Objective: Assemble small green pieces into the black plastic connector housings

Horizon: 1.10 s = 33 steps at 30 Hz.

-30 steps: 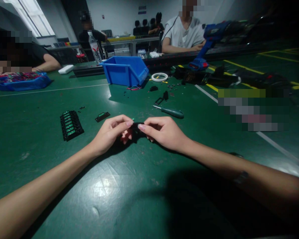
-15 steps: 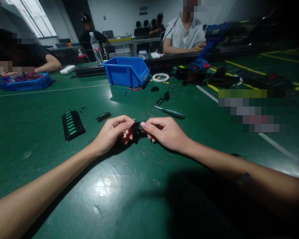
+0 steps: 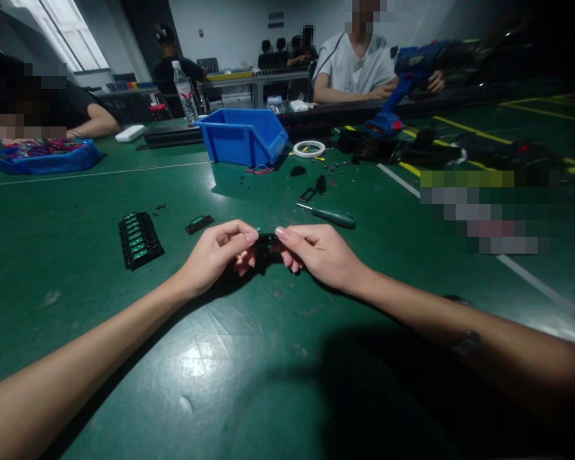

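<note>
My left hand [image 3: 215,252] and my right hand [image 3: 319,252] meet just above the green table [image 3: 249,358]. Both pinch the ends of a small black part [image 3: 267,241] held between them, fingers curled round it. A speck of green shows at its left end. A row of several black parts with green boards [image 3: 137,239] lies to the left of my left hand. One single such part [image 3: 199,223] lies just beyond my left hand.
A green-handled screwdriver [image 3: 328,216] lies beyond my right hand. Farther back stand a blue bin [image 3: 243,135], a white tape roll [image 3: 309,149], small black pieces [image 3: 314,188] and a blue power tool [image 3: 402,83]. Other people sit at the table's far side.
My right hand's fingertips have shifted slightly right along the black part, exposing more of it. A hand has appeared on the blue power tool at the back.
</note>
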Motion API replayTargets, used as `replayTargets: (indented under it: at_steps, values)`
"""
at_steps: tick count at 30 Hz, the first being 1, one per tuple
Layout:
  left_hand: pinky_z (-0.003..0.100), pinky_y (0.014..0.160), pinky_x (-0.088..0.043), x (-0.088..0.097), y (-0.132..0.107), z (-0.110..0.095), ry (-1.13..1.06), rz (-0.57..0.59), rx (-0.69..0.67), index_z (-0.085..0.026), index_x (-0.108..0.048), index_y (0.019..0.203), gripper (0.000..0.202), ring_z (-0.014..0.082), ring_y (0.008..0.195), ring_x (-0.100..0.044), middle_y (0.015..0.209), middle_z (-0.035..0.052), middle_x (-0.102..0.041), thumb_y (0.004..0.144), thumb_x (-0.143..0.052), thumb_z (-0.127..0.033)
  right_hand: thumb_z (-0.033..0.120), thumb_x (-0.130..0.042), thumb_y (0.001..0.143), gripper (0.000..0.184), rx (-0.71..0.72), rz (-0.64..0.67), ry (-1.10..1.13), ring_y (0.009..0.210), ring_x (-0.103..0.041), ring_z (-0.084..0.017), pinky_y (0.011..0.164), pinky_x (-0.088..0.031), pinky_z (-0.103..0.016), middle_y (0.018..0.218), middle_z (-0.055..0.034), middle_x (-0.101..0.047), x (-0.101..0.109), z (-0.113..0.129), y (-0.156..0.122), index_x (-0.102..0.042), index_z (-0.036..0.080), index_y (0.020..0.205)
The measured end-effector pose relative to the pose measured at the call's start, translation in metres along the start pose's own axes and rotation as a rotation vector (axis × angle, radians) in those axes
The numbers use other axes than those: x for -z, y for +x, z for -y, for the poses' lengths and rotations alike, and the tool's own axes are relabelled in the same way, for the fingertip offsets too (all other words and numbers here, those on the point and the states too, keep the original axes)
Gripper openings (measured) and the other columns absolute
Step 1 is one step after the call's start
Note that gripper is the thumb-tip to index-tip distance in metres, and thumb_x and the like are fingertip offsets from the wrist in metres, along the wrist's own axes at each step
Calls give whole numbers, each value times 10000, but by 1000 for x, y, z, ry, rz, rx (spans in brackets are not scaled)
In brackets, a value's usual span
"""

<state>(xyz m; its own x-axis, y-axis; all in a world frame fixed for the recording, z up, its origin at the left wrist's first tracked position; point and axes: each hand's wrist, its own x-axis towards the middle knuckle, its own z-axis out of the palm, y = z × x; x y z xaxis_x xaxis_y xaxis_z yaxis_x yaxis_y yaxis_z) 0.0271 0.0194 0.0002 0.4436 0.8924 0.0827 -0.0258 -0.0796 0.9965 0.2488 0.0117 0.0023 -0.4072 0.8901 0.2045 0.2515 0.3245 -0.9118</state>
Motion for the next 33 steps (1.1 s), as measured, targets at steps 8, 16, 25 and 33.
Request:
replayTargets:
  at_steps: [8, 16, 25, 33]
  values:
    - [217, 523, -486, 1, 3, 4, -92, 4, -48, -168, -618, 1070, 268, 114, 580, -617, 836, 32, -695, 908, -725, -352, 494, -585, 977, 374, 32, -2, 20, 563, -584, -108, 537, -466, -228, 669, 3, -617, 0, -2, 2, -669, 160, 829]
    - [238, 553, -520, 1, 4, 5, -80, -5, -65, -196, -604, 1131, 312, 135, 607, -671, 881, 19, -684, 894, -739, -348, 445, -601, 969, 313, 35, -14, 33, 571, -596, -114, 541, -487, -233, 684, -3, -629, -1, -2, 3, -706, 150, 970]
    - [243, 539, -532, 1, 5, 6, -63, 4, -88, -200, -576, 1126, 301, 147, 640, -697, 980, 29, -655, 891, -738, -296, 387, -622, 956, 296, 8, -26, 44, 558, -592, -108, 524, -474, -228, 717, -1, -627, -4, -5, 4, -696, 136, 1094]
    - [223, 541, -550, 1, 5, 7, -61, 14, -108, -172, -600, 1087, 245, 132, 675, -686, 965, 31, -651, 887, -729, -234, 313, -668, 908, 275, 12, -24, 42, 578, -592, -113, 547, -458, -234, 715, 12, -618, -4, -9, 6, -686, 145, 1125]
